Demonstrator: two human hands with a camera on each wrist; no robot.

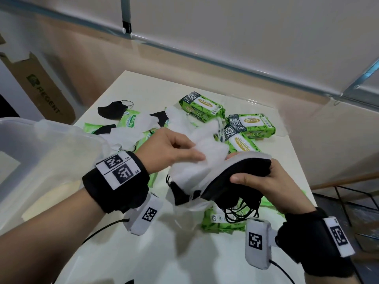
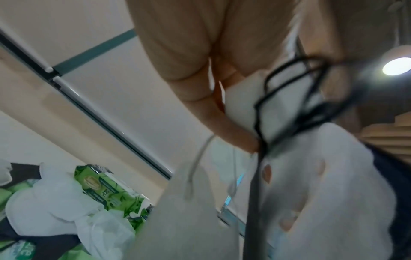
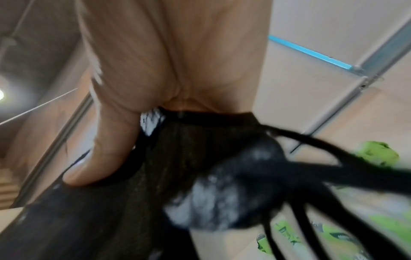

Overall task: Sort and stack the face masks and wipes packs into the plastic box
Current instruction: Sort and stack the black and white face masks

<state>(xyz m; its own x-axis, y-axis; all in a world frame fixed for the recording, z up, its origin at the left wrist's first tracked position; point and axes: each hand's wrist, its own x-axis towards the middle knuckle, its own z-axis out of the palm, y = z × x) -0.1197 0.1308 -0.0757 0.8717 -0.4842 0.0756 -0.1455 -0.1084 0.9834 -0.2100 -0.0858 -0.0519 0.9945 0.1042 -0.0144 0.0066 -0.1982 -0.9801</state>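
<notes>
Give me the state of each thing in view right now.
left hand: pinching a white mask
right hand: gripping the mask stack
plastic box: open, contents unclear
wipes packs: loose on table
black mask: lying on table

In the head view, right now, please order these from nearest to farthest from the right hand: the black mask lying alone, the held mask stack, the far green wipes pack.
1. Held mask stack, in the right hand.
2. Far green wipes pack, beyond the pile.
3. Lone black mask, far left.
</notes>
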